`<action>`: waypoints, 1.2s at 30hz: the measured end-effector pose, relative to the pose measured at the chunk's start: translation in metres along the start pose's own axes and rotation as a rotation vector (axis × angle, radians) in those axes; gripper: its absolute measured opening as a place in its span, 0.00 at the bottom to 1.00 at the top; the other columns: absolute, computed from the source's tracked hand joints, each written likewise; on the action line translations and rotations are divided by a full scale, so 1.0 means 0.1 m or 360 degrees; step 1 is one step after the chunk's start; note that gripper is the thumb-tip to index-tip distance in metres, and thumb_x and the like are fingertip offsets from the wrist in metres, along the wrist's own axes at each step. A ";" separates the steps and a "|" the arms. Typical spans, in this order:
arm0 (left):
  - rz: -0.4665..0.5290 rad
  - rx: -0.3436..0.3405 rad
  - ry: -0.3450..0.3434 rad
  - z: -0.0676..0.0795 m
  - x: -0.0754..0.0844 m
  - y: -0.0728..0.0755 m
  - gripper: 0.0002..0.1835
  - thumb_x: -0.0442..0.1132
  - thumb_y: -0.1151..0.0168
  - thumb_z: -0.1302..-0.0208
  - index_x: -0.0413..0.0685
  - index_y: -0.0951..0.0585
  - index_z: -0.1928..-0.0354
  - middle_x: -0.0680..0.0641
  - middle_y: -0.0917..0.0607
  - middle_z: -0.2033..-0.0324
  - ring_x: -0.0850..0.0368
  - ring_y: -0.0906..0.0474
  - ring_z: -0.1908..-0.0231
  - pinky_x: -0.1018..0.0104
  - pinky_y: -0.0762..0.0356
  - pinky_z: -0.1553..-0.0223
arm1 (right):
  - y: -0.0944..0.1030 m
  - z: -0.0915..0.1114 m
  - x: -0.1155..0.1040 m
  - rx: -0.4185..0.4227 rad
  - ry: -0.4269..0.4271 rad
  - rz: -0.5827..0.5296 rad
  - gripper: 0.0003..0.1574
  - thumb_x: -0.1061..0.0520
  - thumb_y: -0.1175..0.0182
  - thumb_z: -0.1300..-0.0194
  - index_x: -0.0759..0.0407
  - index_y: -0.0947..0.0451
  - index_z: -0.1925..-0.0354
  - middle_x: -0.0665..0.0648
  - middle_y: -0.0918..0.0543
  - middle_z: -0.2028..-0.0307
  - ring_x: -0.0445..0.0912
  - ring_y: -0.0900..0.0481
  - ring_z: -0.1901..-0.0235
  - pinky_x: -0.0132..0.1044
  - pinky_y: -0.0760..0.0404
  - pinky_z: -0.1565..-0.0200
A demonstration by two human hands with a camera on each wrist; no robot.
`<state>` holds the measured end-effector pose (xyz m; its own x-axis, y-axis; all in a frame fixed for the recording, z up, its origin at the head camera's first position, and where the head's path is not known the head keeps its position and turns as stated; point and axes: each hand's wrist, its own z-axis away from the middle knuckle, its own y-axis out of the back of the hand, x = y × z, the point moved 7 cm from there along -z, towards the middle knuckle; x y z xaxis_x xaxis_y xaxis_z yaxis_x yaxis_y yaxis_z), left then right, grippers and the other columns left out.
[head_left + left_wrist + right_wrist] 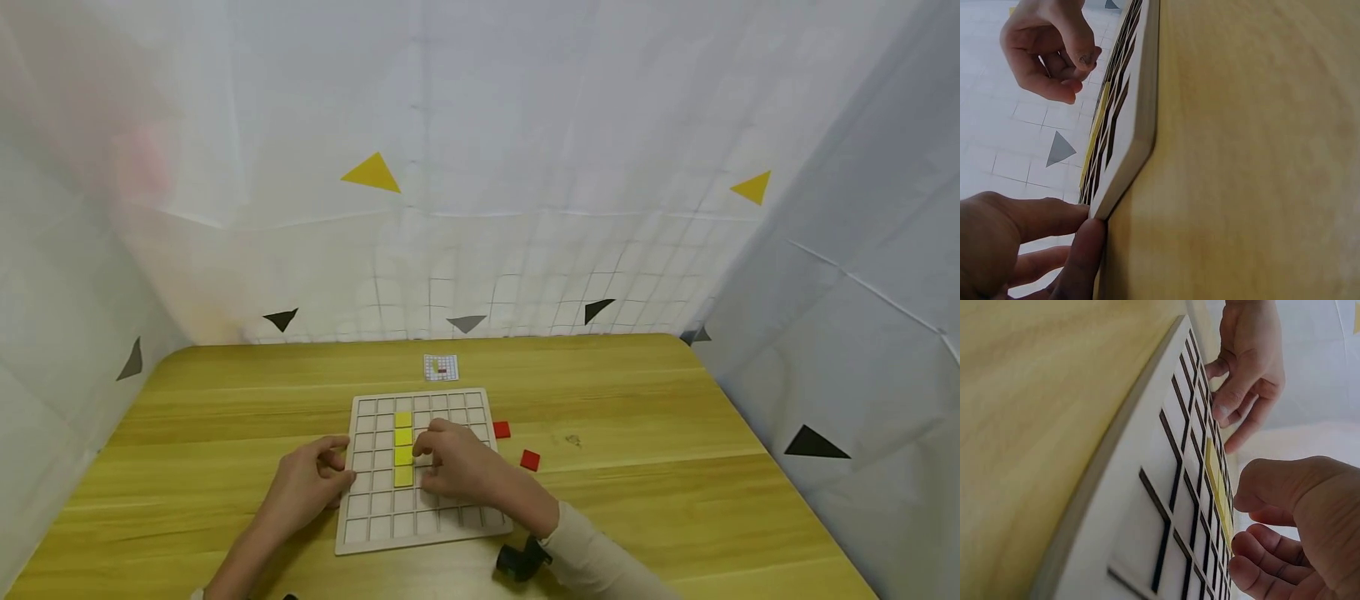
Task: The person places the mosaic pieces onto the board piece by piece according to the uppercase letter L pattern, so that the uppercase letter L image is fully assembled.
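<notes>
A pale square grid board (375, 527) lies on the table. Yellow square tiles (403, 476) form a column in its cells, left of the middle. At the board's left edge, the thumb and a finger of my left hand (303, 483) hold the rim; the left wrist view shows both tips (1087, 247) against it. My right hand (465, 462) is over the board just right of the tiles, its fingers loosely bent. In the right wrist view a gap separates the thumb (1266, 481) from the fingers, with nothing seen between them.
Two red square tiles lie right of the board, one (502, 429) by its edge and the other (530, 460) farther out. Behind the board is a small printed grid card (441, 367). A black object (517, 562) is beside my right forearm. White sheeting (525, 250) surrounds the table.
</notes>
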<state>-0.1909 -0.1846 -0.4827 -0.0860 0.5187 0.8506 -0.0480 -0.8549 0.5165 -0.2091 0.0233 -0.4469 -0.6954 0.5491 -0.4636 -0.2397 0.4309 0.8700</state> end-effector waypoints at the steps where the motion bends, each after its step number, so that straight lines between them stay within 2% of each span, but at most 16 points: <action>1: 0.0007 -0.0003 -0.0001 0.00 0.00 0.00 0.28 0.28 0.29 0.43 0.35 0.23 0.39 0.45 0.19 0.65 0.56 0.19 0.71 0.65 0.17 0.78 | 0.02 0.01 0.01 0.0006 -0.0003 0.0002 0.15 0.63 0.31 0.44 0.59 0.16 0.55 0.52 0.20 0.60 0.38 0.24 0.66 0.20 0.25 0.65; 11: 0.0039 -0.0014 -0.0019 0.03 0.03 0.01 0.29 0.27 0.30 0.43 0.34 0.24 0.38 0.44 0.19 0.64 0.55 0.17 0.70 0.64 0.17 0.78 | 0.22 0.13 0.21 0.0094 -0.0051 0.0016 0.14 0.63 0.31 0.44 0.60 0.17 0.57 0.55 0.21 0.61 0.43 0.21 0.66 0.24 0.22 0.65; 22: 0.0011 -0.0013 -0.0010 0.01 0.00 -0.01 0.29 0.28 0.30 0.43 0.35 0.24 0.38 0.44 0.19 0.64 0.56 0.17 0.71 0.65 0.17 0.78 | 0.37 0.30 0.43 0.0145 -0.0160 -0.0077 0.16 0.64 0.31 0.45 0.63 0.17 0.55 0.57 0.21 0.59 0.47 0.21 0.65 0.29 0.19 0.64; 28: 0.0008 -0.0014 0.0002 0.00 -0.01 -0.01 0.29 0.28 0.30 0.43 0.35 0.24 0.37 0.44 0.19 0.64 0.56 0.18 0.71 0.65 0.17 0.78 | 0.42 0.36 0.53 0.0159 -0.0203 -0.0055 0.15 0.64 0.31 0.44 0.63 0.17 0.56 0.57 0.21 0.59 0.47 0.22 0.66 0.30 0.20 0.66; 36: 0.0009 -0.0005 -0.0016 0.00 0.00 -0.01 0.29 0.27 0.30 0.43 0.35 0.23 0.38 0.45 0.19 0.64 0.56 0.18 0.71 0.65 0.17 0.78 | 0.51 0.44 0.64 0.0215 -0.0218 -0.0022 0.17 0.66 0.32 0.48 0.63 0.17 0.57 0.58 0.22 0.63 0.51 0.24 0.68 0.32 0.25 0.70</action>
<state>-0.1908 -0.1835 -0.4837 -0.0762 0.5142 0.8543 -0.0507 -0.8577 0.5117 -0.2360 0.1122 -0.4401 -0.5918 0.6307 -0.5020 -0.1490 0.5265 0.8370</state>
